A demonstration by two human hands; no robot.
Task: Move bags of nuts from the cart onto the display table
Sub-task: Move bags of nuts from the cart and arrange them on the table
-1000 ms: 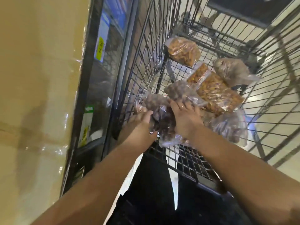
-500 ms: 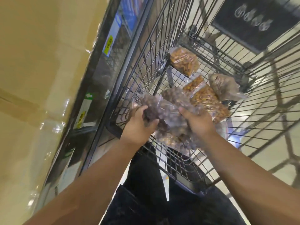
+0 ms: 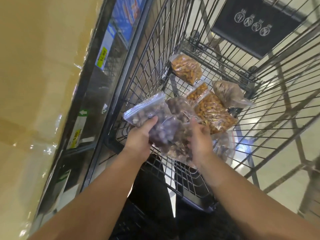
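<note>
The bundle of dark nut bags (image 3: pixel 166 130) is held just above the cart (image 3: pixel 181 172) floor. The left hand (image 3: pixel 140 137) grips one side, the right hand (image 3: pixel 200 141) clasps the other. Orange-nut bags (image 3: pixel 213 110) and a grey-brown bag (image 3: pixel 228 94) lie inside, so most of the job seems undone.

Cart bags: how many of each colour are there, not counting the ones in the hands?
Orange-gold bags: 3
Grey-brown bag: 1
Brownish bag with red strip: 1
Total: 5
Dark bundle, held: left out, count unclear.
</note>
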